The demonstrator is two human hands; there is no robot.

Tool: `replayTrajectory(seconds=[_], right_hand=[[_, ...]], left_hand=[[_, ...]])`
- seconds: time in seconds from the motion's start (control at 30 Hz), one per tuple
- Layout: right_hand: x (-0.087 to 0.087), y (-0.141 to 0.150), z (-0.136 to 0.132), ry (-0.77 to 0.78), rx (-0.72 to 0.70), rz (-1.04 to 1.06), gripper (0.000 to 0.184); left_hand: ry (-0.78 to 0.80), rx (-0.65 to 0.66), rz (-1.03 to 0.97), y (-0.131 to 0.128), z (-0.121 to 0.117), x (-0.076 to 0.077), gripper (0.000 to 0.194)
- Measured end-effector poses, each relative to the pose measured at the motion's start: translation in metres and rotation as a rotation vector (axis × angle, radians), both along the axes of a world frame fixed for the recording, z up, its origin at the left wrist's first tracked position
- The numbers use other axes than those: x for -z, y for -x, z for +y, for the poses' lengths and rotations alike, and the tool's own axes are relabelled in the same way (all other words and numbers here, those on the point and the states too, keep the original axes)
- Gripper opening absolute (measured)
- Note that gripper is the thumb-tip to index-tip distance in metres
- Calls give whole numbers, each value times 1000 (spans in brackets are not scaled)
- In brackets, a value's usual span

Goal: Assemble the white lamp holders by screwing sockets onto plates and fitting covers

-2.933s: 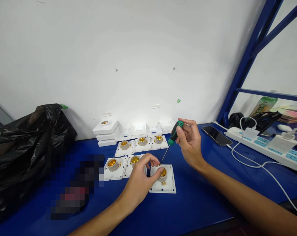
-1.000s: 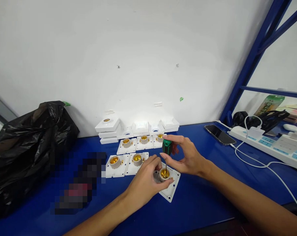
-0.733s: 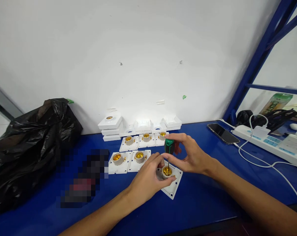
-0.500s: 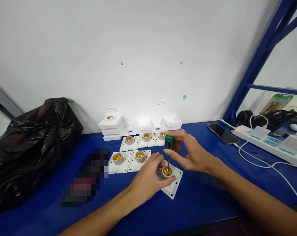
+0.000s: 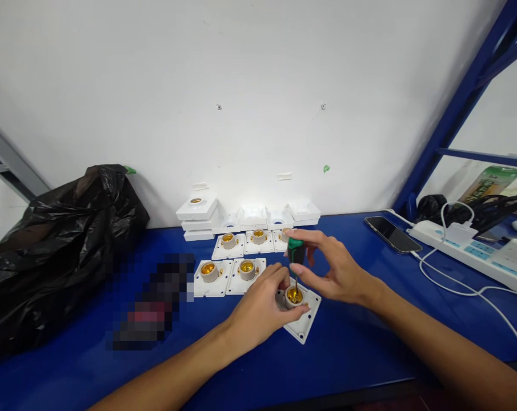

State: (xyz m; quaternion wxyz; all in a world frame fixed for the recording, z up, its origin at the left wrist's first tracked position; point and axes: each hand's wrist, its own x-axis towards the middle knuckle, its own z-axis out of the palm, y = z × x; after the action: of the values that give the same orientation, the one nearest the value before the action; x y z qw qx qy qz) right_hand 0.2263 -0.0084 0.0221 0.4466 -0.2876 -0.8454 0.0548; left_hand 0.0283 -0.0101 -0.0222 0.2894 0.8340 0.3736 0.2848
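My right hand point(image 5: 333, 265) grips a screwdriver point(image 5: 296, 251) with a green and black handle. Its shaft points down into the brass-coloured cup of a lamp holder point(image 5: 295, 297), which sits on a square white base plate point(image 5: 303, 330) turned askew on the table. Around the holder's body close the fingers and thumb of my left hand point(image 5: 267, 299), steadying it from the left; part of the plate is hidden beneath that hand. Left of and behind it lie more lamp holders on white plates, such as one at front left point(image 5: 209, 273) and one beside it point(image 5: 247, 270).
White covers point(image 5: 198, 212) are stacked against the wall, with more white covers point(image 5: 304, 212) to their right. A black plastic bag point(image 5: 78, 228) fills the left side, near a pixelated dark item point(image 5: 155, 308). At right are a phone point(image 5: 389, 233), white cables and a power strip point(image 5: 464, 251).
The view has shifted slightly, moving everything a little to the right. The screwdriver handle tilts a bit more, its tip still in the lamp holder. Both hands keep their hold.
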Motion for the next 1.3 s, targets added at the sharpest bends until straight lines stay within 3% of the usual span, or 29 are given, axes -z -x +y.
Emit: replayTrajectory(seconds=[0.3, 0.47, 0.73, 0.87, 1.0, 1.17, 1.3], right_hand=[[9, 1, 9, 45, 58, 120, 50], [8, 0, 9, -15, 109, 172, 50], [2, 7, 1, -172, -14, 157, 51], [5, 9, 0, -114, -67, 104, 48], [10, 5, 4, -126, 93, 144, 48], [9, 4, 6, -88, 85, 78, 44], [9, 5, 6, -127, 178, 157, 43]], left_hand=[[26, 0, 15, 0, -1, -3, 39], [17, 1, 11, 0, 0, -2, 40], [17, 8, -7, 0, -1, -2, 34], [16, 11, -14, 0, -1, -2, 32], [17, -4, 10, -1, -1, -2, 37], [20, 4, 6, 0, 0, -1, 38], [18, 3, 5, 0, 1, 1, 39]])
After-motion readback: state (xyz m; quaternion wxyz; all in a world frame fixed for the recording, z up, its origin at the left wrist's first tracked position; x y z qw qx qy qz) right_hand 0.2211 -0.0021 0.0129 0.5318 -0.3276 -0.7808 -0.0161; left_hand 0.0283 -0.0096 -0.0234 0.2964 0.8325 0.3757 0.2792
